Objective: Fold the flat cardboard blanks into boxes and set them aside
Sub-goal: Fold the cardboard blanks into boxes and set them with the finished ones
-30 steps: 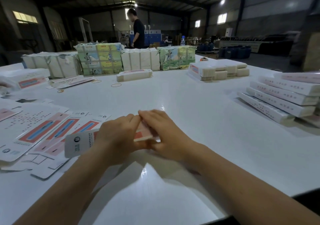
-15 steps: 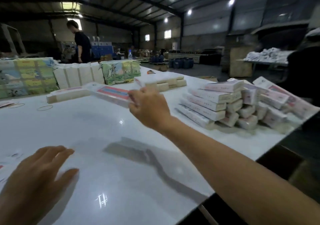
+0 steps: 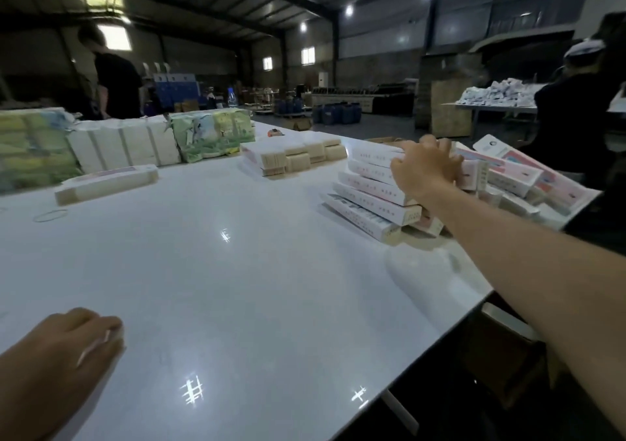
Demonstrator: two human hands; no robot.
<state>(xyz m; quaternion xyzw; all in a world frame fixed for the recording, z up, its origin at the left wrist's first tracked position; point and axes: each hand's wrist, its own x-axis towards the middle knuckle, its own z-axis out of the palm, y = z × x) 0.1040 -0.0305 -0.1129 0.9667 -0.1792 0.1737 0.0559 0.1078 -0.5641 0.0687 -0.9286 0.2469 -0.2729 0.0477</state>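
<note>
My right hand [image 3: 425,166] is stretched out to the stack of folded boxes [image 3: 376,193] at the far right of the white tabletop [image 3: 237,271]. Its fingers curl over the top of the stack, onto the uppermost box [image 3: 372,153], but the back of the hand hides the fingertips, so I cannot tell whether they grip that box or only press it flat. I judge the hand is there to seat a finished box squarely on the others so the pile stays tidy.

The boxes in the stack are long, thin and white with pink print. Each lies flat, its long axis running from the near right toward the far left, with a short end facing me. They step back slightly as they rise. Just right of the stack, more boxes [image 3: 508,176] lie in a looser, tilted heap at the tabletop's edge.

My left hand [image 3: 64,356] rests on the tabletop well left of the stack and much nearer to me, fingers loosely curled and holding nothing, probably waiting to take up the next blank. No flat blanks are in view.

Far left of the stack, 1 single box [image 3: 108,183] lies alone, with wrapped bundles [image 3: 135,145] behind it.
</note>
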